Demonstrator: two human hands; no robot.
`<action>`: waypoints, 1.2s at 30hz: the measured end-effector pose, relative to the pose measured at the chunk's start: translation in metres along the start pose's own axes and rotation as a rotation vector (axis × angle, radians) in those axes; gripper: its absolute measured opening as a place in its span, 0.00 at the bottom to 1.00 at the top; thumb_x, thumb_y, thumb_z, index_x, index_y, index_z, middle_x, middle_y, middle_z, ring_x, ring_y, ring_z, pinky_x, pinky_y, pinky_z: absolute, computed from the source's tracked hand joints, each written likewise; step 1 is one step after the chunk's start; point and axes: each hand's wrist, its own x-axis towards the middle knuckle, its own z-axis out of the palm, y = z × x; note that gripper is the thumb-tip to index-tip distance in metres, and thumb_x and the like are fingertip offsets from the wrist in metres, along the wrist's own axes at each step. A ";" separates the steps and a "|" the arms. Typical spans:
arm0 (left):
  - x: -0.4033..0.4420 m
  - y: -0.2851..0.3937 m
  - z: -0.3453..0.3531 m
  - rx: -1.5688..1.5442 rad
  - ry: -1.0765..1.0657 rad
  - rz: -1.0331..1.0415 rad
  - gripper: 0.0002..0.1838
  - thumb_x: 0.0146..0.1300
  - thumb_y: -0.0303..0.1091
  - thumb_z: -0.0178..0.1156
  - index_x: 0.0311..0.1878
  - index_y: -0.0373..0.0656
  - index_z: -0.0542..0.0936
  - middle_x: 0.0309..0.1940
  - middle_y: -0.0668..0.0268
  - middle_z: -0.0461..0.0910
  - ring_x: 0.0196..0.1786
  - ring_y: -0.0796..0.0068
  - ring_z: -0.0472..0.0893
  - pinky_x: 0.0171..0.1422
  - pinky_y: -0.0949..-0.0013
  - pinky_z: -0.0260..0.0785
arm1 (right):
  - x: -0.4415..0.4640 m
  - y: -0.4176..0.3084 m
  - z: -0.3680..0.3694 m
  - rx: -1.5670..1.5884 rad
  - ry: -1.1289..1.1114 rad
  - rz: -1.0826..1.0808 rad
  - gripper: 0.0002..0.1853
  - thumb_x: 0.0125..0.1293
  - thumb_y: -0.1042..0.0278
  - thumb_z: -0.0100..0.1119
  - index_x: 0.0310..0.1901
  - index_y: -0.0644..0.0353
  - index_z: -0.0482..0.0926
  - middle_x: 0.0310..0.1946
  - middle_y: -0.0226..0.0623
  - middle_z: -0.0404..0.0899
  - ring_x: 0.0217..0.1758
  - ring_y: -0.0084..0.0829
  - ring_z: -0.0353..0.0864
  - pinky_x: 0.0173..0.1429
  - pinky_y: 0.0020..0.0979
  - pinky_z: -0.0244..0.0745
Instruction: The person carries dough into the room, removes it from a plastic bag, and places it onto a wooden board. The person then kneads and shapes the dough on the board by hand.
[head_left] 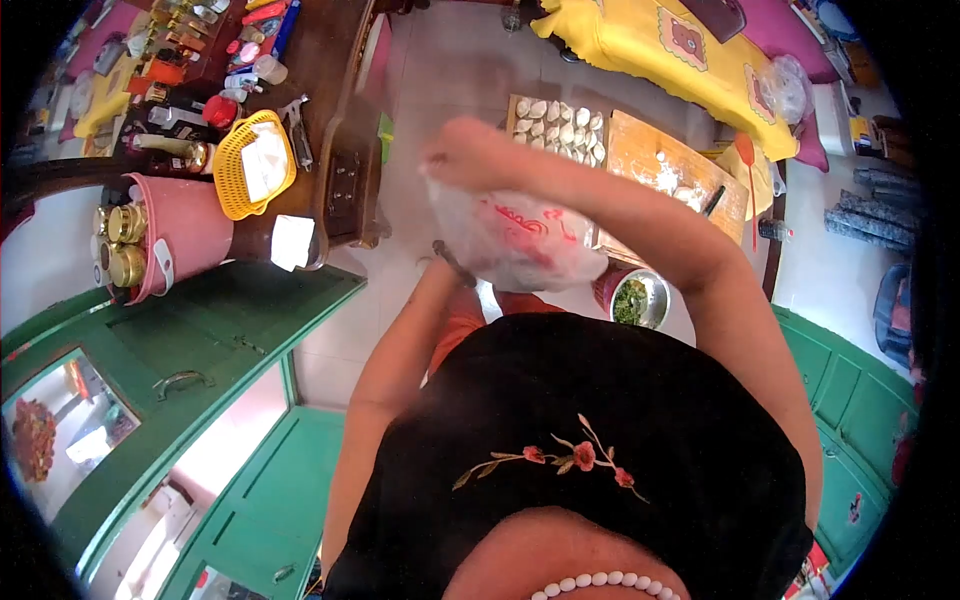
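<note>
A translucent plastic bag [530, 235] with red printing hangs in front of my body. My right hand [468, 155] is at its upper left edge, fingers closed on the plastic, somewhat smeared by motion. My left forearm rises to the bag's lower left side, with a dark band [452, 262] round the wrist. The bag covers my left hand, so its fingers do not show. What is inside the bag cannot be made out. Beyond it, rows of dumplings [566, 115] lie on a board, beside a floured wooden board [640, 145] bearing dough and a black-handled tool [714, 201].
A metal bowl of chopped green filling [630, 300] stands below the boards. At left are a wooden cabinet [345, 185], a yellow basket [232, 185], a pink bucket [185, 235] and green furniture [220, 310]. A yellow cloth [640, 60] covers something at the back.
</note>
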 end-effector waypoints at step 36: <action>0.037 0.028 0.062 -0.395 -0.140 -0.419 0.19 0.67 0.41 0.55 0.53 0.37 0.75 0.47 0.67 0.78 0.48 0.79 0.76 0.53 0.72 0.69 | -0.277 0.022 0.043 1.692 0.621 0.751 0.45 0.64 0.27 0.36 0.70 0.60 0.53 0.68 0.46 0.59 0.70 0.42 0.60 0.73 0.44 0.53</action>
